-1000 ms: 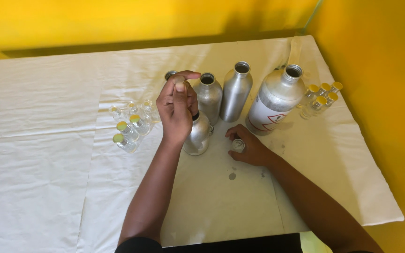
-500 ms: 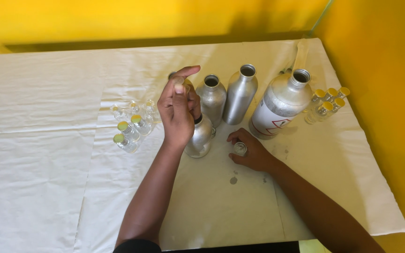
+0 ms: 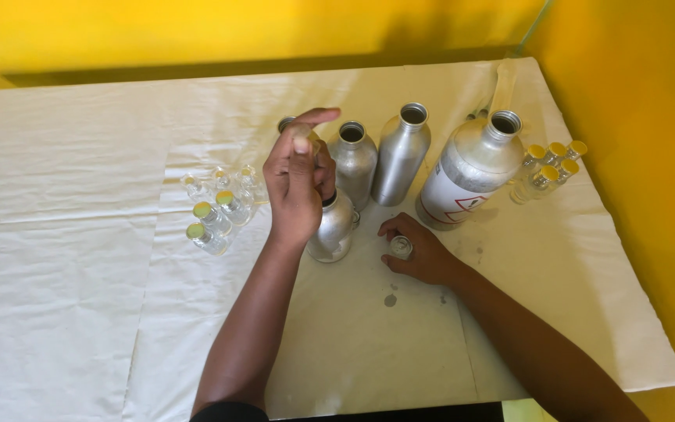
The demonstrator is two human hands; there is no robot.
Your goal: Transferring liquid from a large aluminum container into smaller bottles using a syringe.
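Left hand (image 3: 297, 184) is held curled, pinching a small item above the short metal bottle (image 3: 332, 228) directly beneath it. Right hand (image 3: 419, 252) is closed around a small glass vial (image 3: 401, 247) on the table (image 3: 80, 312).

Table (image 3: 80, 234) under white cloth: aluminium bottles (image 3: 400, 156) mid-table; yellow-capped vials (image 3: 212, 223) left of them, more vials (image 3: 548, 168) right.

The left hand (image 3: 297, 181) sits slightly lower at centre frame than a second ago, its thumb and forefinger now spread apart above the small bottle (image 3: 331, 228). The right hand (image 3: 419, 248) shifts a touch lower around the vial (image 3: 401, 247).
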